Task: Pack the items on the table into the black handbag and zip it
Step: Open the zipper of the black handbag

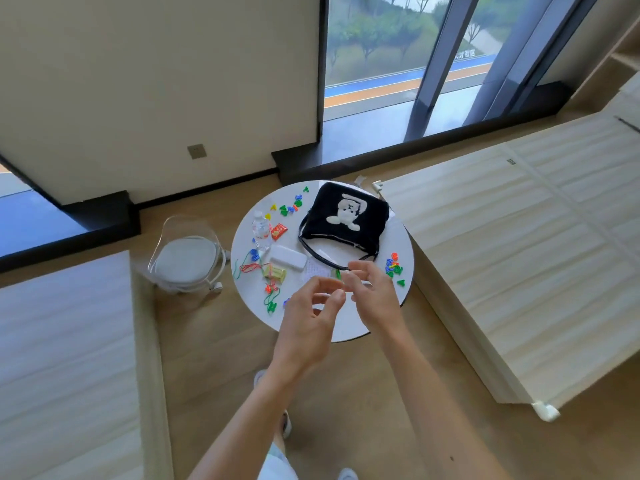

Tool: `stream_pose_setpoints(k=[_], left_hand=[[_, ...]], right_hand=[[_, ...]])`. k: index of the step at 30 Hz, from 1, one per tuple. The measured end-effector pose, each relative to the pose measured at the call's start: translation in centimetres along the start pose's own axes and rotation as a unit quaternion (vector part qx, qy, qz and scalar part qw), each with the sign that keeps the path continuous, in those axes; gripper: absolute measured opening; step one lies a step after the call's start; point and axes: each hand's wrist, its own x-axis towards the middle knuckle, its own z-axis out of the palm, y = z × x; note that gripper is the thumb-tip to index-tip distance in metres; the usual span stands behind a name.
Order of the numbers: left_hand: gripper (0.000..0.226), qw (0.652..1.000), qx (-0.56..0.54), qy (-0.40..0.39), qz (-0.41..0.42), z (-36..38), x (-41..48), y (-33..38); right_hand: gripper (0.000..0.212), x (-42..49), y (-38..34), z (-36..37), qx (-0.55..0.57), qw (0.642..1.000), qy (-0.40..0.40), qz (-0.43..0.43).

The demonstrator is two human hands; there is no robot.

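I judge that the packing has hardly begun, because almost everything is lying outside the black handbag, which lies flat on the far side of the round white table with its white animal figure upward. I take this handbag as my landmark. Its thin strap loops from its near edge toward me.

Both hands hover near the strap's loop, on my side of the handbag. The left hand has its fingers loosely curled and apart, and I see nothing in it. The right hand has its fingertips drawn together on something small and green, but it is blurred and I cannot tell if they really pinch it.

The next move, in my opinion, calls for opening the zipper along the handbag's near edge, one hand steadying the soft fabric, and then putting the pieces in.

What I count: one water bottle left of the handbag, one red packet between the bottle and the handbag, one white case near its left corner, one yellow-green packet beyond that case, and some coloured laces. The plastic letters lie in three groups: far-left, right and near-left of the handbag. They are too small to count.
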Motion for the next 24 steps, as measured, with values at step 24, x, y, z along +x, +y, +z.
stream_pose_setpoints(k=[24], left_hand=[[0.012,0.99,0.107,-0.089,0.032,12.2,35.3,-24.4]], right_hand=[[0.026,35.7,20.3,1.6,-0.096,0.994,0.037,-0.045]])
